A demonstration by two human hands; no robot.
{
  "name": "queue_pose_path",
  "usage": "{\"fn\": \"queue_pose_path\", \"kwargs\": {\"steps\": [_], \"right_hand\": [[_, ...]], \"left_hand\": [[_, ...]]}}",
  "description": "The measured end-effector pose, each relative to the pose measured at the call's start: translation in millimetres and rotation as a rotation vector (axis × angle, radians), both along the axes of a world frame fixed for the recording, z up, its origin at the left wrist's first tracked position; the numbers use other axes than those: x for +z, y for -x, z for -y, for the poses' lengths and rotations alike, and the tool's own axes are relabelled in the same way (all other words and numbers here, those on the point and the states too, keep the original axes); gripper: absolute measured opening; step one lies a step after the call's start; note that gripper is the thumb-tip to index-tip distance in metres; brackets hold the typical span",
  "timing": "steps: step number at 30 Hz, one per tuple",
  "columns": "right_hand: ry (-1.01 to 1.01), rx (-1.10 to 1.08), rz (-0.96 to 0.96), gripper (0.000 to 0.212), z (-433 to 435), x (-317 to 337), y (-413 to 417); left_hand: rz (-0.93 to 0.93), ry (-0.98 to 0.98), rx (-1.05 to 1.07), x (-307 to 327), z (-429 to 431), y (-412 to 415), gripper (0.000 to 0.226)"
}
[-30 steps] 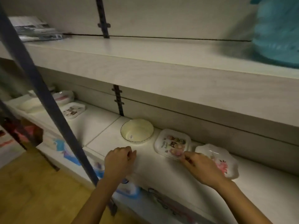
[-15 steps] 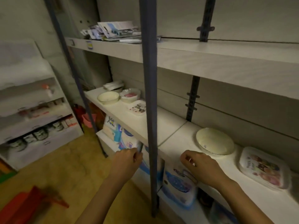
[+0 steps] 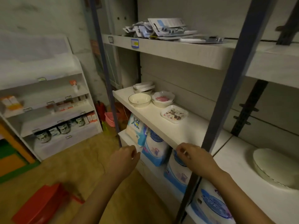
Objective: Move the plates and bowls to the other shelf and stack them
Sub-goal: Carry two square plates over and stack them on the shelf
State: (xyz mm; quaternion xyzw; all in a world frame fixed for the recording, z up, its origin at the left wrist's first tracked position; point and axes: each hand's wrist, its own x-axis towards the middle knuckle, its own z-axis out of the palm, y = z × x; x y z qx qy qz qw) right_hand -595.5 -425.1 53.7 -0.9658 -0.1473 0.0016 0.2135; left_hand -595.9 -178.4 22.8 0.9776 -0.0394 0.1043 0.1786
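The left hand (image 3: pixel 124 157) hangs loosely curled and holds nothing. The right hand (image 3: pixel 194 156), also loosely curled and holding nothing, is at the front edge of the middle shelf (image 3: pixel 161 125). Farther along that shelf lie a picture plate (image 3: pixel 174 113), a pink bowl (image 3: pixel 163 99) beside a cream bowl (image 3: pixel 139 99), and stacked white dishes (image 3: pixel 144 87) at the far end. Past the blue post (image 3: pixel 226 94), a cream dish (image 3: pixel 275 168) sits to the right.

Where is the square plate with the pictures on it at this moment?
In the head view, the square plate lies on the middle shelf, left of the blue post, just right of the pink-patterned bowl.
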Motion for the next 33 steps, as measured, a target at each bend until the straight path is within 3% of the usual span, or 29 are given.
{"fn": "queue_pose_path", "kwargs": {"steps": [7, 16, 24, 33], "right_hand": [[0.026, -0.063, -0.006, 0.021, -33.9, -11.0, -78.9], [0.042, -0.311, 0.002, 0.024, -40.3, -16.8, -186.0], [0.109, -0.499, -0.044, 0.028, -32.1, -25.5, -238.3], [0.091, -0.916, -0.152, 0.033, -31.0, -56.7, -285.6]], "left_hand": [[-0.048, 0.006, -0.055, -4.9, -27.9, -85.9, 0.022], [-0.055, -0.003, -0.191, -4.4, -41.4, -241.6, 0.029], [-0.075, 0.015, -0.379, -1.9, -26.9, -331.6, 0.022], [-0.178, 0.013, -0.574, -12.9, -9.9, -417.8, 0.024]]}}
